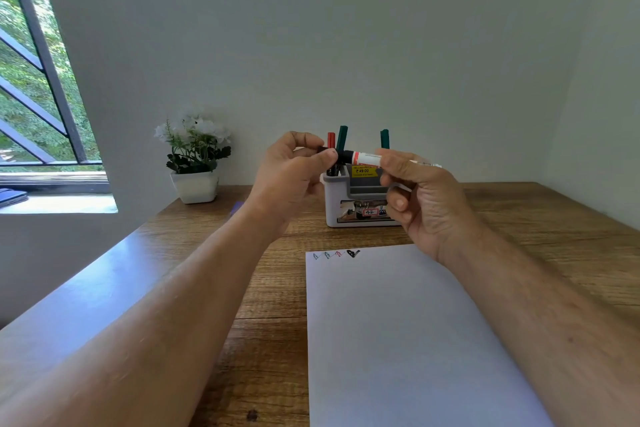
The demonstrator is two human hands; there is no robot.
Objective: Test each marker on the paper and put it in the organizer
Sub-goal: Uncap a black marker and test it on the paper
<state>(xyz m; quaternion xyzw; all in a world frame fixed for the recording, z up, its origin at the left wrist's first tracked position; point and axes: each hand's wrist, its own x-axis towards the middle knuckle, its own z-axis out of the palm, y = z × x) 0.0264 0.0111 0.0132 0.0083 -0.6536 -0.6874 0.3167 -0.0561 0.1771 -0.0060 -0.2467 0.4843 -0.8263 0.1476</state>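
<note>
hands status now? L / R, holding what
Left hand: fingers pinch the black cap at the marker's end.
Right hand: grips the marker by its white barrel, held level above the organizer.

Markers: four in all — one white-barrelled marker with a red band and black end held at 12 o'clock, one red-capped marker and two green-capped markers standing in one grey-and-white plastic organizer. White paper sheets: one, at 5 o'clock. Test scribbles: four. White potted flower plants: one, at 10 o'clock. Hands: two, left hand and right hand.
</note>
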